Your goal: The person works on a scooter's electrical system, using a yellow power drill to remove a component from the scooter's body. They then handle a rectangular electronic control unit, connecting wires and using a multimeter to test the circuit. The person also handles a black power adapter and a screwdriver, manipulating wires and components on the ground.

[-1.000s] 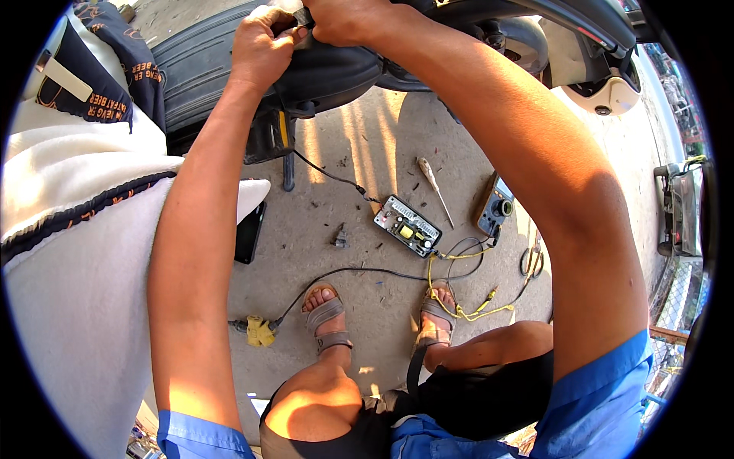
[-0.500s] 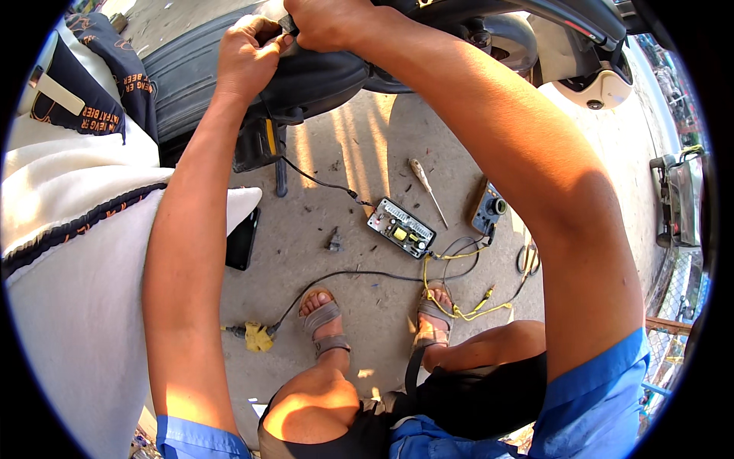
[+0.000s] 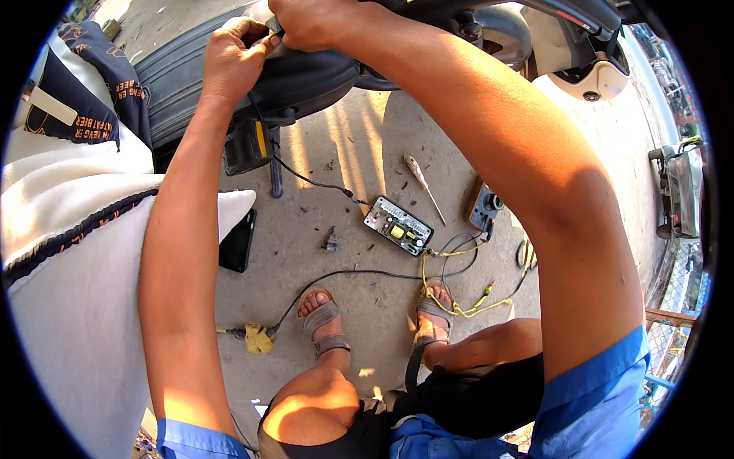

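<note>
Both my arms reach up to the top of the picture. My left hand (image 3: 235, 55) is closed on the edge of a black vehicle part (image 3: 306, 76), pinching a thin black wire (image 3: 306, 180) that hangs from it to the ground. My right hand (image 3: 313, 23) grips the same spot from the right, fingers curled; what it holds is hidden. A dark ribbed tyre (image 3: 172, 84) sits just left of my hands.
On the concrete lie a circuit board (image 3: 397, 226) with yellow wires (image 3: 459, 306), a screwdriver (image 3: 422, 183), a small grey box (image 3: 485, 206), a black phone (image 3: 238, 241) and a yellow connector (image 3: 256, 338). A white cloth (image 3: 69, 252) covers the left. My sandalled feet (image 3: 325, 321) stand below.
The view has shifted slightly, so my hands sit a little lower and more to the left in the picture. Both hands keep their grip at the same spot.
</note>
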Tool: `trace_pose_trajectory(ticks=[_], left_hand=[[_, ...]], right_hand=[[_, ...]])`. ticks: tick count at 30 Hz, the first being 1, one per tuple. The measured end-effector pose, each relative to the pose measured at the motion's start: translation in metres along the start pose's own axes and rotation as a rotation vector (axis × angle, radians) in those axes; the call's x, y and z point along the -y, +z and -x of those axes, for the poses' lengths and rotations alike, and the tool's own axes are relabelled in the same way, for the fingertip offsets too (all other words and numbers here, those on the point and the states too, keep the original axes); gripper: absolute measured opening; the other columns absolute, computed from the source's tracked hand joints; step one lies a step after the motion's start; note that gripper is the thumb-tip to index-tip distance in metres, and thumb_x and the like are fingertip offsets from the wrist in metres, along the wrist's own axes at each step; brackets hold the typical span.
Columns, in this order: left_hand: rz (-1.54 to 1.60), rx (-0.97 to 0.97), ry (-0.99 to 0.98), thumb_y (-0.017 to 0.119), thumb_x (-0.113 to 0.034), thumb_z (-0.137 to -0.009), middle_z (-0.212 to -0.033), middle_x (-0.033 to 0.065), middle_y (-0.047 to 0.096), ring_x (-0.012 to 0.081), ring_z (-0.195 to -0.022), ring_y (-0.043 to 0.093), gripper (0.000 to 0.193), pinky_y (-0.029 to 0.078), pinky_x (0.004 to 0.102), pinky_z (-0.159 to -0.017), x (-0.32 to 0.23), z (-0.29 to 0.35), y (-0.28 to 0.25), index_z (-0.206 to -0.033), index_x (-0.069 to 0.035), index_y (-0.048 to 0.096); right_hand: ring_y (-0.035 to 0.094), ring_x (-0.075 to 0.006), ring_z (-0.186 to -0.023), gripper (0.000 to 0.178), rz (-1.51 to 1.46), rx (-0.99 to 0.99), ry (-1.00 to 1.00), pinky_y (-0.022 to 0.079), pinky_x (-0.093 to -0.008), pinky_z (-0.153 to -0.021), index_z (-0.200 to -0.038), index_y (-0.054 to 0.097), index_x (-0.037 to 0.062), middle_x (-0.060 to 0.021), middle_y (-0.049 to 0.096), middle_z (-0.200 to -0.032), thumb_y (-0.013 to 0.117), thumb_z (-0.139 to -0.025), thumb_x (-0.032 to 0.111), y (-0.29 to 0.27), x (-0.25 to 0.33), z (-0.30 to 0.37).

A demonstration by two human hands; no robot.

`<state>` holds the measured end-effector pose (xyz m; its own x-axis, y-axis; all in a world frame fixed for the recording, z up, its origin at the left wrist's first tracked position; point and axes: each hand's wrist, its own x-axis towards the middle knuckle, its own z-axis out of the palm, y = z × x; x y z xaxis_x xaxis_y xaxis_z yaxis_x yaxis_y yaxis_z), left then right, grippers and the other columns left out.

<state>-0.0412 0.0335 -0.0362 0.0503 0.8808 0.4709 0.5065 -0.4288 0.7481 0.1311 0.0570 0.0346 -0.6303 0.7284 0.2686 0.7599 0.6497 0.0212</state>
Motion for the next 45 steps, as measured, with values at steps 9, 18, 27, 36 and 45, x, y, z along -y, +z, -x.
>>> trace_pose_trajectory(ticks=[9,18,27,36,45], left_hand=[[0.074,0.026,0.014,0.081,-0.009,-0.086,-0.087,0.0082,0.077,0.0115,-0.079,0.070,0.019,0.055,0.0273,-0.075,0.000,-0.002,-0.005,-0.100,0.003,0.075],[0.001,-0.046,-0.029,0.080,-0.007,-0.085,-0.088,0.0084,0.077,0.0110,-0.078,0.070,0.019,0.056,0.0263,-0.074,-0.006,0.004,0.002,-0.099,0.004,0.075],[-0.005,-0.037,-0.074,0.080,-0.008,-0.089,-0.087,0.0051,0.076,0.0089,-0.076,0.067,0.017,0.054,0.0251,-0.072,0.014,0.020,-0.027,-0.101,0.003,0.074],[-0.106,-0.124,-0.085,0.077,-0.016,-0.093,-0.090,0.0087,0.076,0.0132,-0.079,0.067,0.024,0.053,0.0286,-0.073,0.022,0.031,-0.026,-0.107,0.004,0.073],[-0.057,-0.169,-0.170,0.074,-0.018,-0.096,-0.083,0.0040,0.069,0.0080,-0.065,0.058,0.027,0.048,0.0248,-0.059,0.022,0.030,-0.027,-0.110,0.006,0.070]], right_hand=[[0.072,-0.0312,-0.107,0.036,-0.020,-0.049,0.003,0.059,-0.0418,-0.092,-0.110,0.076,0.0094,-0.0150,0.076,-0.111,0.081,-0.084,0.034,-0.001,0.000,0.000],[0.072,-0.0349,-0.103,0.030,-0.054,-0.043,0.008,0.058,-0.0441,-0.090,-0.102,0.075,0.0065,-0.0184,0.075,-0.104,0.079,-0.080,0.026,-0.009,-0.002,-0.003],[0.072,-0.0386,-0.100,0.024,-0.101,-0.047,0.021,0.058,-0.0464,-0.089,-0.094,0.074,0.0036,-0.0218,0.074,-0.098,0.076,-0.076,0.019,-0.015,-0.003,-0.006],[0.071,-0.0403,-0.100,0.021,-0.092,-0.054,-0.012,0.058,-0.0487,-0.090,-0.090,0.073,0.0031,-0.0247,0.073,-0.098,0.073,-0.073,0.014,-0.014,-0.005,-0.008],[0.071,-0.0397,-0.101,0.020,-0.067,-0.070,-0.019,0.057,-0.0481,-0.091,-0.090,0.073,0.0033,-0.0244,0.073,-0.098,0.071,-0.075,0.015,-0.011,-0.006,-0.008]])
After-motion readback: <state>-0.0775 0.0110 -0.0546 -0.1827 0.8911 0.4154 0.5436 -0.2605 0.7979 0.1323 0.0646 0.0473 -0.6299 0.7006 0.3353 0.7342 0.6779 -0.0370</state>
